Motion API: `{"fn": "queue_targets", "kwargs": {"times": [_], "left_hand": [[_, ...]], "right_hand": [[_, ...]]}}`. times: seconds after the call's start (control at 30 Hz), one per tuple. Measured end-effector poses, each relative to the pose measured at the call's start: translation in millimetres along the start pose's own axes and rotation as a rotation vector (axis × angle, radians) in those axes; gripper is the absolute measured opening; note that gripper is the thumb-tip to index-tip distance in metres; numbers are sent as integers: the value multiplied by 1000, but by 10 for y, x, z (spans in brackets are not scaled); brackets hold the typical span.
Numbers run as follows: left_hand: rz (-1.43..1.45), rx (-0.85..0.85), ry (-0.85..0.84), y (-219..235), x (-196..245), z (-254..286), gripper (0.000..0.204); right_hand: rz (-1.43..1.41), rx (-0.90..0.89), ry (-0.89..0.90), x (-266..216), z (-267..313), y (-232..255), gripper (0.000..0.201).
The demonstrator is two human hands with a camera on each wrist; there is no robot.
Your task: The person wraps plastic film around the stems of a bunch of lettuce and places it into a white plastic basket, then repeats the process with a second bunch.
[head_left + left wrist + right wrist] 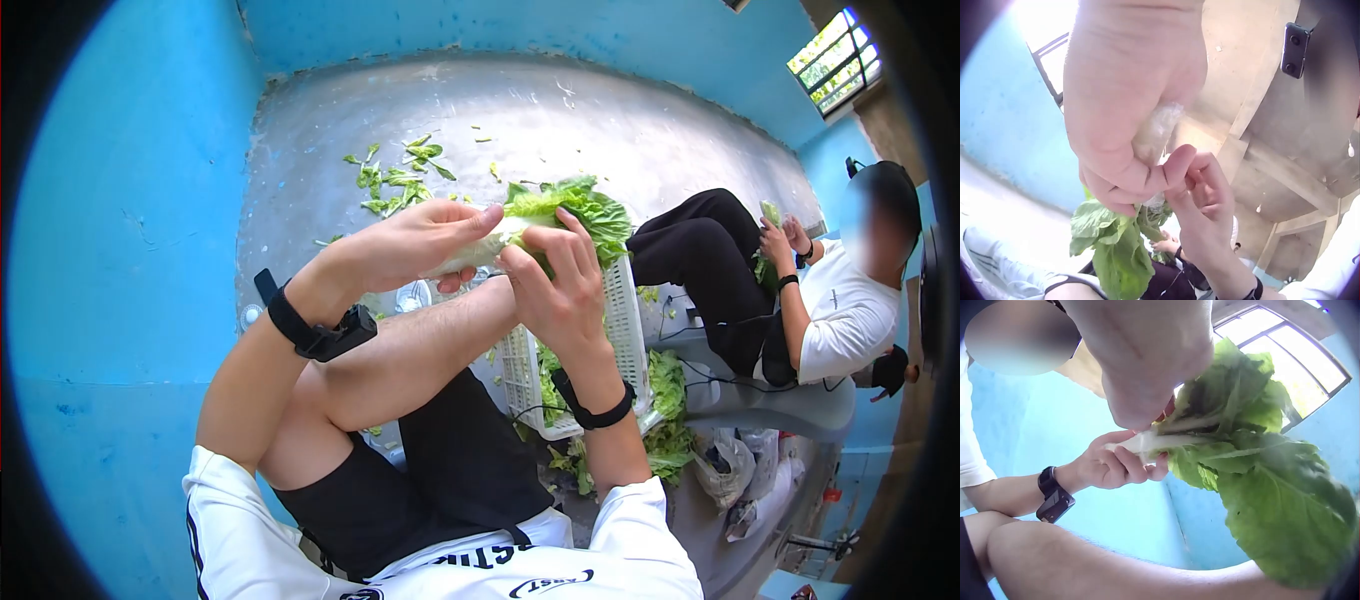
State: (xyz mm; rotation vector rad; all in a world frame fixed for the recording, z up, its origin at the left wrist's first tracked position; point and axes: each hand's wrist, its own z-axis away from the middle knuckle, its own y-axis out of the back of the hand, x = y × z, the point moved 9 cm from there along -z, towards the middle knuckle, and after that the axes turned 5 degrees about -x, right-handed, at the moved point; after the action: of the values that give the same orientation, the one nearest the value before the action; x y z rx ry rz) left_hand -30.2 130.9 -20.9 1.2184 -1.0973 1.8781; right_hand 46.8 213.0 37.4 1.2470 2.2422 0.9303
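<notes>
A leafy cabbage (pixel 590 215) with a pale stalk and broad green leaves is held above the raised leg. My left hand (pixel 420 240) grips its stalk end, fingers wrapped around it. In the left wrist view, shiny clear film (pixel 1163 125) shows around the pale stalk. My right hand (pixel 560 285) holds the cabbage where stalk meets leaves, its fingers curled over it and its thumb close to the left fingertips. The leaves (pixel 1285 500) spread out beyond both hands in the right wrist view. The right palm hides part of the stalk there.
A white plastic basket (pixel 622 335) with greens stands below my right forearm. Loose leaves (pixel 400 180) lie on the grey floor (pixel 330 110). Another person (pixel 840 300) sits at the right, handling greens. Plastic bags (pixel 725 470) and more leaves (pixel 665 385) lie near the basket.
</notes>
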Motion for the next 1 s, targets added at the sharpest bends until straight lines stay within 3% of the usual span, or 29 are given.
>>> {"fn": "queue_targets", "kwargs": {"times": [0.07, 0.27, 0.4, 0.6, 0.67, 0.7, 0.77, 0.87, 1.0], "left_hand": [[-92, -21, -49, -54, 46, 15, 44], [-109, 51, -116, 33, 72, -25, 40], [-202, 129, -112, 16, 124, -14, 42], [-437, 190, -240, -66, 262, -18, 41], [-528, 238, -353, -99, 342, 16, 39], [-528, 238, -353, -88, 310, -1, 39], [-640, 282, -531, -109, 393, 40, 39], [-846, 282, -539, -184, 491, 89, 40], [-918, 250, -535, -216, 514, 93, 42]], "right_hand": [[-17, 61, -15, -15, -59, 103, 17], [29, -41, 62, -79, -111, 75, 9], [-20, 90, 21, -27, -95, 153, 9], [-130, 210, -84, 103, -83, 251, 12], [-237, 223, -265, 223, -86, 270, 13], [-242, 250, -257, 230, -93, 286, 14], [-241, 249, -274, 228, -113, 310, 14], [-237, 234, -301, 255, -137, 345, 14], [-260, 160, -383, 277, -169, 345, 12]]}}
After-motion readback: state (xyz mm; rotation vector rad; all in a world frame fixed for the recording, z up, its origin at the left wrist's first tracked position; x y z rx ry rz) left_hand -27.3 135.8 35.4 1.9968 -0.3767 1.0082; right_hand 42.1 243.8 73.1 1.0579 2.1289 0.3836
